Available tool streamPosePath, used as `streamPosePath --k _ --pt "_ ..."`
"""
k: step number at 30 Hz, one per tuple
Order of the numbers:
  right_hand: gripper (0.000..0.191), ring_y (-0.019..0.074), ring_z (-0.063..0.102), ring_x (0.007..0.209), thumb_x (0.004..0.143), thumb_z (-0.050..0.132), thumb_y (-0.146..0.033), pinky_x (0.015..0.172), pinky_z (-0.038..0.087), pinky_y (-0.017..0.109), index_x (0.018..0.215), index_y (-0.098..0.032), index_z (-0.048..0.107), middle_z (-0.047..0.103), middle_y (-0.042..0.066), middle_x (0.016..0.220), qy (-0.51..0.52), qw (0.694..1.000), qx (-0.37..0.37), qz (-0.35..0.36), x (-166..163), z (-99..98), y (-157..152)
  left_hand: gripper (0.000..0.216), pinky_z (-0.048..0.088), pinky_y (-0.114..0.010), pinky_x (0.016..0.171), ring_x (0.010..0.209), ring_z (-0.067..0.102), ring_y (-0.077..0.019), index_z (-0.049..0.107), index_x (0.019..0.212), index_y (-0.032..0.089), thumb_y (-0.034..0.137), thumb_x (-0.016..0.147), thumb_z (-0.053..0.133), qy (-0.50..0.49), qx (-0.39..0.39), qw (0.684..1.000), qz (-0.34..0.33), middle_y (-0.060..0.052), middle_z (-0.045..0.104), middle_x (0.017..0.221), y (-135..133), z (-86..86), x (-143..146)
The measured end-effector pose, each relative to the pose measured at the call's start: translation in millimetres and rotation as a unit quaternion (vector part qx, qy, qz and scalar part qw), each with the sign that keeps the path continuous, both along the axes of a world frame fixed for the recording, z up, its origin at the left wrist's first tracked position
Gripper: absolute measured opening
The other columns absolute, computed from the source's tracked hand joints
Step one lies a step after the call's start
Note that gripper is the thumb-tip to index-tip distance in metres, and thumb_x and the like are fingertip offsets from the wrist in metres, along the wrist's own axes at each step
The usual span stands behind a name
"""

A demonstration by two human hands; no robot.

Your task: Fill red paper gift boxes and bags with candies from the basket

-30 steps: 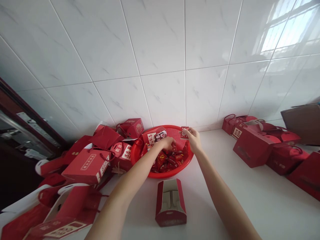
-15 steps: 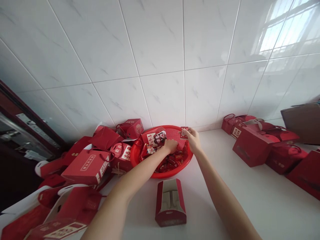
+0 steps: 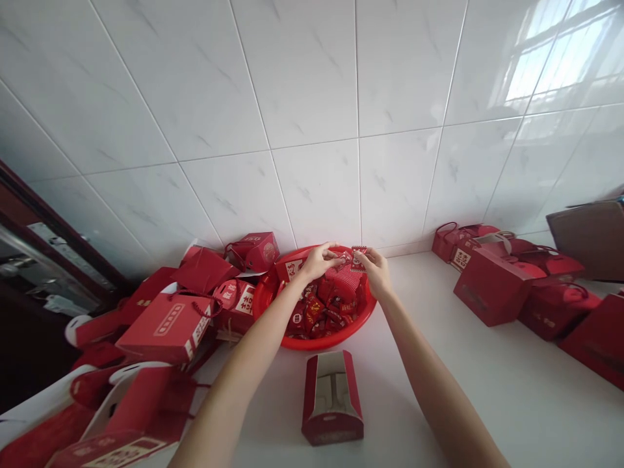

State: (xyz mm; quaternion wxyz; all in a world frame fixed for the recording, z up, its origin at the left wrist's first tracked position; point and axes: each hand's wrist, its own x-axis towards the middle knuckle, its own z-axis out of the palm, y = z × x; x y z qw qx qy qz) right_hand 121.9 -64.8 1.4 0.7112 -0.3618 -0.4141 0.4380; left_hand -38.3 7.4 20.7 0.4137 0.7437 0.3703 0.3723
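Observation:
A round red basket [image 3: 270, 296] full of red-wrapped candies [image 3: 324, 305] stands on the white counter by the tiled wall. My left hand [image 3: 319, 260] is raised over the basket's far rim, fingers pinched on a small red candy packet. My right hand [image 3: 373, 270] is beside it, holding a small red packet [image 3: 359, 258] between thumb and fingers. The two hands nearly touch. In front of the basket lies an open red gift box [image 3: 333, 398], its white inside showing.
A heap of red gift boxes and bags [image 3: 168, 325] fills the counter at the left. More red handled boxes [image 3: 492, 286] stand at the right, with a brown box [image 3: 587, 237] behind them. A dark door frame [image 3: 39, 260] is at the far left.
My left hand has come up out of the candies and moved to the far rim, next to my right hand. My right hand has stayed almost in place.

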Motion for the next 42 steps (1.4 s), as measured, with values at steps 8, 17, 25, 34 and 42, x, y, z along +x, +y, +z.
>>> streamPosePath --k 8,17,25,34,42 --pt "0.041 0.0149 0.065 0.07 0.058 0.085 -0.052 0.067 0.055 0.028 0.076 -0.021 0.068 0.071 0.0 0.076 0.034 0.997 -0.014 0.066 0.6 1.5 -0.1 0.051 0.052 -0.032 0.08 0.077 0.065 -0.0145 0.064 0.111 0.016 0.03 0.066 0.083 -0.139 -0.023 0.99 -0.017 0.0 0.067 0.085 -5.6 3.7 -0.6" --pt "0.034 0.0143 0.066 0.073 0.062 0.085 -0.047 0.075 0.055 0.029 0.078 -0.02 0.071 0.072 0.0 0.078 0.022 0.997 0.012 0.075 2.3 2.8 -1.9 0.048 0.05 -0.033 0.082 0.087 0.065 -0.02 0.073 0.098 0.012 0.049 0.068 0.079 -0.063 -0.04 0.995 -0.063 -0.007 0.073 0.093 -16.3 9.2 8.6" --pt "0.036 0.0133 0.064 0.068 0.062 0.084 -0.048 0.069 0.053 0.027 0.08 -0.02 0.071 0.071 0.001 0.076 0.024 0.993 -0.006 0.114 1.1 6.1 -4.4 0.06 0.05 -0.032 0.077 0.083 0.065 -0.0184 0.068 0.107 0.011 0.054 0.067 0.08 -0.074 -0.013 0.996 -0.05 -0.008 0.072 0.094 -16.5 6.7 8.1" --pt "0.034 0.017 0.069 0.072 0.065 0.083 -0.047 0.063 0.056 0.029 0.081 -0.02 0.068 0.071 0.001 0.08 0.131 0.989 -0.03 0.059 8.1 0.4 6.6 0.038 0.05 -0.03 0.071 0.074 0.066 -0.0193 0.073 0.094 0.015 0.043 0.092 0.047 0.292 -0.003 0.956 -0.029 -0.006 0.073 0.076 -11.6 -6.4 6.5" --pt "0.036 0.0202 0.072 0.065 0.068 0.08 -0.047 0.053 0.057 0.029 0.081 -0.021 0.059 0.067 0.0 0.07 0.099 0.989 -0.053 0.1 6.3 7.5 -1.1 0.026 0.046 -0.025 0.063 0.075 0.067 -0.0197 0.075 0.08 0.021 0.008 0.059 0.065 0.477 0.018 0.878 -0.021 -0.004 0.076 0.081 -2.1 -9.8 -7.5"
